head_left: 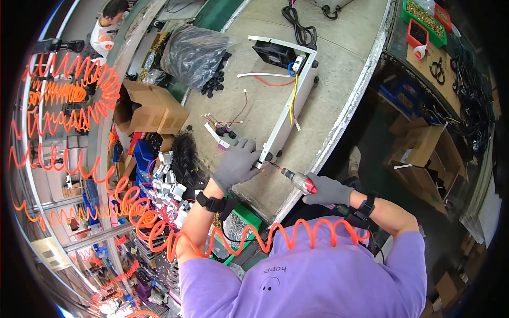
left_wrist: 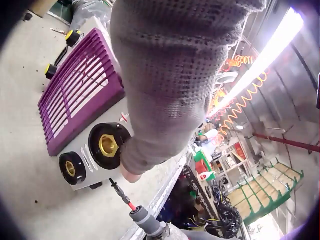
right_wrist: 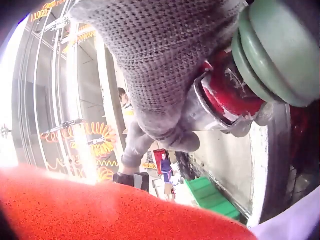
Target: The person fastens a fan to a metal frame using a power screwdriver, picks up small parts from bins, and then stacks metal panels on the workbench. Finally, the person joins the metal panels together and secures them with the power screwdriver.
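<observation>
My gloved left hand (head_left: 238,163) grips the near end of a white metal casing (head_left: 297,108) that stands on edge on the workbench. In the left wrist view, the casing's face carries a purple grille (left_wrist: 112,82) and round black feet with brass-coloured centres; one foot (left_wrist: 100,159) is right beside my bare fingertip. My gloved right hand (head_left: 327,191) holds a red and silver power screwdriver (head_left: 303,183), its bit pointing at the casing's near end. A black fan (head_left: 273,54) and loose red, white and yellow wires are at the casing's far end.
Black cables (head_left: 302,26) lie at the bench's far end. A plastic bag (head_left: 191,55) with small black parts sits at the left edge, near cardboard boxes (head_left: 151,106). An orange coiled hose (head_left: 291,233) crosses in front of my body. Another person (head_left: 103,32) is at far left.
</observation>
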